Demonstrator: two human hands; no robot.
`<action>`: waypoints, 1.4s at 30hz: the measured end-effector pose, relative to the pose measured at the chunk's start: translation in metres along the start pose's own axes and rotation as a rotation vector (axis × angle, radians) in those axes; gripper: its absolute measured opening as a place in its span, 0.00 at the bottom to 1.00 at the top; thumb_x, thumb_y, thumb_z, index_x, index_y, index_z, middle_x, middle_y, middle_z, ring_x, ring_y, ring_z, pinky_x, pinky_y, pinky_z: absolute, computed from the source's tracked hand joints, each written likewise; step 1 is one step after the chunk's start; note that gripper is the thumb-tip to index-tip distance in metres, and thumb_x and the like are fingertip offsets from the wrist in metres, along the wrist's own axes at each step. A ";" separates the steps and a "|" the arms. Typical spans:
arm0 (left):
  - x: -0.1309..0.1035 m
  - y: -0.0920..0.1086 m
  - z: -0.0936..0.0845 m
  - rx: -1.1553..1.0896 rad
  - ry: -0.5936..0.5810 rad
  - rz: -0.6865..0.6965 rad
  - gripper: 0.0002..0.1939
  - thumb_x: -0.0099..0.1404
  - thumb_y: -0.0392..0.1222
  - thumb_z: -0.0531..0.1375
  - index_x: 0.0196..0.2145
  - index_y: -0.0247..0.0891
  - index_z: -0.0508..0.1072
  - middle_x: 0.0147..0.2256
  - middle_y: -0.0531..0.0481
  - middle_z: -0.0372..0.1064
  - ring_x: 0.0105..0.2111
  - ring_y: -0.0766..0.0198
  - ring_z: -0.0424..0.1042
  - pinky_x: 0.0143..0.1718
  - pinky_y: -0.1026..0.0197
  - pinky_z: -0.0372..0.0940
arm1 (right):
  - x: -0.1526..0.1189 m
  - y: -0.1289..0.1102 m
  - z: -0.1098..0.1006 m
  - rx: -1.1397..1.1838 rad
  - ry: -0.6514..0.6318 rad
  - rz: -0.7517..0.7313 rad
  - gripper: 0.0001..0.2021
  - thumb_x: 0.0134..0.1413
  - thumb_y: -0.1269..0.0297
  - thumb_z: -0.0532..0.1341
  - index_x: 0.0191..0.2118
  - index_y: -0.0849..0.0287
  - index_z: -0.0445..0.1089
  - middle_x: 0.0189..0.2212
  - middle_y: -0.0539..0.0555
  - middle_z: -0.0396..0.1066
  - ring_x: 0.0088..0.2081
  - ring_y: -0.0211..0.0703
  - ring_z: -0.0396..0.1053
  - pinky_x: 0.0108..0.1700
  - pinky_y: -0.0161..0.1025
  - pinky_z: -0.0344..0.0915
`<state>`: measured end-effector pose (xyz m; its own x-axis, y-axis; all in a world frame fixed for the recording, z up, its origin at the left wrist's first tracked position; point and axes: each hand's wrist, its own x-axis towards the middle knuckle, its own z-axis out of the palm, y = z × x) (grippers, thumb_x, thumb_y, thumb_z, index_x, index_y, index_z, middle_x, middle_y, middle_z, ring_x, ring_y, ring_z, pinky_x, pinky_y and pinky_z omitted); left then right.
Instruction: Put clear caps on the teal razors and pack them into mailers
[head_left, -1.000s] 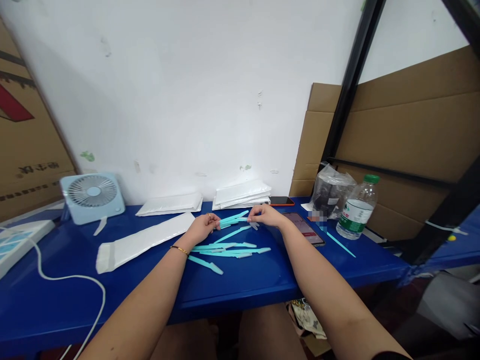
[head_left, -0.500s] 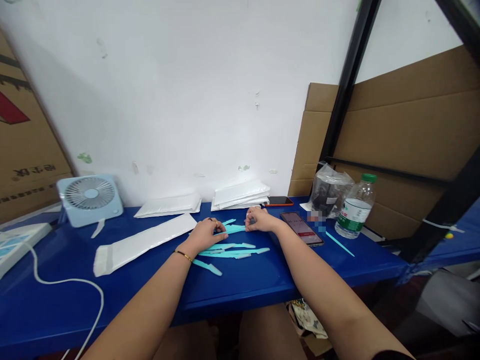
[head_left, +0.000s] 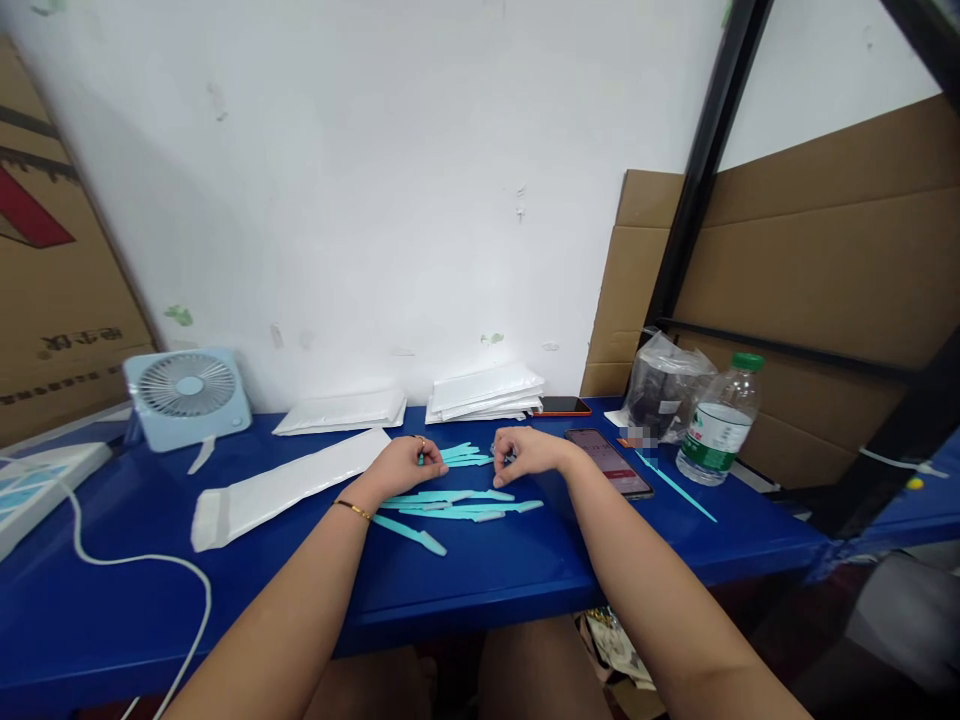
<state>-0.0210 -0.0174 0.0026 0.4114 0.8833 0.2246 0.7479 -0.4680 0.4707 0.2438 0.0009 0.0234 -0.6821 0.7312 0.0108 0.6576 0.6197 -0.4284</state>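
Turquoise eyebrow razors with pale caps lie on the blue table in two groups. The upper bunch of eyebrow razors (head_left: 466, 456) spans the gap between my hands. My left hand (head_left: 409, 468) is closed with thumb and fingers pinched at the bunch's left end. At its right end, my right hand (head_left: 529, 452) is curled, with the tips reaching its fingers; a small greyish thing shows there, too hidden to name. Nearer the front lies a looser spread of eyebrow razors (head_left: 465, 508), one angled toward the table edge. Beside my left wrist is a long white padded mailer (head_left: 289, 490).
White mailers lie stacked at the wall, one stack left (head_left: 341, 410) and one right (head_left: 487, 392). A phone (head_left: 611, 465), a water bottle (head_left: 720, 425) and a bagged dark container (head_left: 664, 390) stand right. A blue fan (head_left: 187, 397) and white cable (head_left: 142, 560) are left.
My right hand has drawn slightly back from the upper razors, with thumb and forefinger wider apart. My left hand has shifted slightly left. The view has moved a little.
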 end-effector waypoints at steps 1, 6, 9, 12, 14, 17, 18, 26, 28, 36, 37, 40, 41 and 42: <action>-0.001 0.002 0.000 -0.028 -0.041 0.020 0.17 0.52 0.57 0.58 0.28 0.40 0.74 0.28 0.52 0.68 0.25 0.65 0.64 0.24 0.65 0.55 | 0.001 -0.005 0.002 -0.028 -0.061 -0.001 0.16 0.33 0.50 0.67 0.27 0.56 0.76 0.33 0.51 0.68 0.37 0.43 0.65 0.44 0.37 0.55; -0.003 0.010 0.008 -0.081 -0.186 0.091 0.17 0.52 0.56 0.58 0.31 0.41 0.75 0.28 0.52 0.69 0.26 0.65 0.65 0.25 0.66 0.57 | 0.006 -0.016 0.009 -0.099 -0.091 0.006 0.10 0.37 0.57 0.66 0.26 0.56 0.76 0.26 0.50 0.69 0.34 0.42 0.65 0.45 0.38 0.54; 0.001 0.008 0.013 -0.001 -0.170 0.097 0.12 0.54 0.50 0.57 0.29 0.41 0.75 0.27 0.52 0.69 0.25 0.65 0.65 0.25 0.66 0.56 | 0.007 -0.010 0.010 -0.107 -0.014 -0.018 0.08 0.40 0.59 0.65 0.27 0.57 0.76 0.30 0.51 0.69 0.33 0.40 0.64 0.42 0.37 0.54; 0.003 0.002 0.010 0.138 -0.049 0.061 0.10 0.55 0.47 0.56 0.26 0.42 0.74 0.27 0.52 0.71 0.26 0.64 0.66 0.27 0.64 0.55 | 0.005 0.003 0.005 -0.134 0.085 0.032 0.05 0.41 0.63 0.65 0.26 0.58 0.75 0.34 0.52 0.68 0.33 0.39 0.64 0.41 0.36 0.54; 0.003 -0.003 0.005 0.188 0.023 0.034 0.10 0.55 0.48 0.56 0.27 0.42 0.74 0.29 0.51 0.71 0.29 0.61 0.67 0.28 0.63 0.55 | 0.003 0.009 0.002 -0.153 0.176 0.113 0.05 0.40 0.63 0.65 0.25 0.59 0.75 0.34 0.52 0.67 0.34 0.39 0.63 0.41 0.36 0.54; 0.003 -0.007 -0.001 0.177 0.066 -0.013 0.12 0.54 0.51 0.57 0.32 0.42 0.73 0.31 0.51 0.71 0.31 0.61 0.67 0.28 0.63 0.55 | 0.004 0.005 0.003 -0.134 0.268 0.104 0.09 0.40 0.59 0.66 0.27 0.59 0.74 0.34 0.52 0.67 0.35 0.40 0.63 0.39 0.35 0.55; 0.002 -0.006 -0.001 0.169 0.064 -0.028 0.13 0.54 0.52 0.57 0.32 0.42 0.73 0.30 0.52 0.71 0.30 0.61 0.67 0.28 0.64 0.55 | 0.005 0.000 0.006 -0.112 0.263 0.053 0.10 0.41 0.57 0.65 0.29 0.59 0.74 0.34 0.52 0.66 0.35 0.40 0.63 0.38 0.34 0.55; -0.004 0.001 -0.007 0.023 -0.140 -0.006 0.18 0.52 0.57 0.57 0.28 0.39 0.74 0.24 0.54 0.68 0.24 0.66 0.63 0.24 0.66 0.53 | 0.023 -0.041 0.036 -0.087 0.024 -0.127 0.12 0.42 0.53 0.65 0.29 0.56 0.74 0.33 0.50 0.62 0.32 0.37 0.62 0.45 0.39 0.54; -0.006 0.001 -0.010 -0.013 -0.236 0.025 0.19 0.51 0.58 0.58 0.29 0.39 0.75 0.23 0.54 0.68 0.23 0.66 0.62 0.23 0.66 0.53 | 0.024 -0.039 0.035 -0.061 0.009 -0.114 0.11 0.42 0.55 0.65 0.29 0.58 0.74 0.32 0.51 0.63 0.31 0.36 0.62 0.39 0.35 0.56; 0.003 -0.008 -0.003 0.155 -0.048 -0.013 0.14 0.54 0.52 0.56 0.30 0.41 0.76 0.33 0.50 0.73 0.31 0.61 0.68 0.31 0.64 0.57 | 0.014 -0.003 0.011 -0.047 0.191 0.089 0.08 0.38 0.62 0.67 0.25 0.61 0.74 0.30 0.52 0.68 0.30 0.37 0.63 0.30 0.31 0.55; 0.004 -0.008 -0.002 0.174 0.003 -0.014 0.15 0.55 0.52 0.56 0.33 0.42 0.76 0.35 0.50 0.73 0.33 0.60 0.68 0.33 0.64 0.58 | 0.009 0.002 0.007 -0.023 0.196 0.127 0.09 0.37 0.60 0.67 0.25 0.61 0.74 0.28 0.52 0.69 0.29 0.37 0.63 0.30 0.31 0.55; 0.005 -0.006 0.002 0.173 0.081 0.005 0.20 0.56 0.54 0.55 0.43 0.43 0.72 0.38 0.49 0.71 0.38 0.58 0.68 0.35 0.63 0.59 | -0.008 0.010 -0.006 0.067 0.081 0.142 0.16 0.33 0.54 0.68 0.27 0.62 0.74 0.24 0.50 0.70 0.27 0.37 0.64 0.28 0.31 0.56; 0.004 -0.004 0.003 0.160 0.081 0.012 0.21 0.56 0.54 0.55 0.43 0.43 0.72 0.38 0.49 0.71 0.37 0.58 0.68 0.35 0.62 0.59 | -0.014 0.010 -0.009 0.092 -0.006 0.123 0.17 0.31 0.54 0.68 0.28 0.61 0.74 0.24 0.50 0.70 0.26 0.37 0.64 0.28 0.31 0.56; 0.004 -0.003 0.004 0.143 0.073 0.019 0.21 0.56 0.55 0.55 0.43 0.43 0.72 0.38 0.49 0.71 0.37 0.58 0.68 0.34 0.62 0.59 | -0.019 0.009 -0.010 0.106 -0.097 0.111 0.18 0.29 0.54 0.69 0.29 0.61 0.75 0.24 0.49 0.70 0.26 0.36 0.64 0.27 0.31 0.56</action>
<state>-0.0192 -0.0129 -0.0017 0.3910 0.8715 0.2958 0.8091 -0.4787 0.3409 0.2665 -0.0045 0.0282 -0.6383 0.7592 -0.1273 0.6968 0.4995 -0.5147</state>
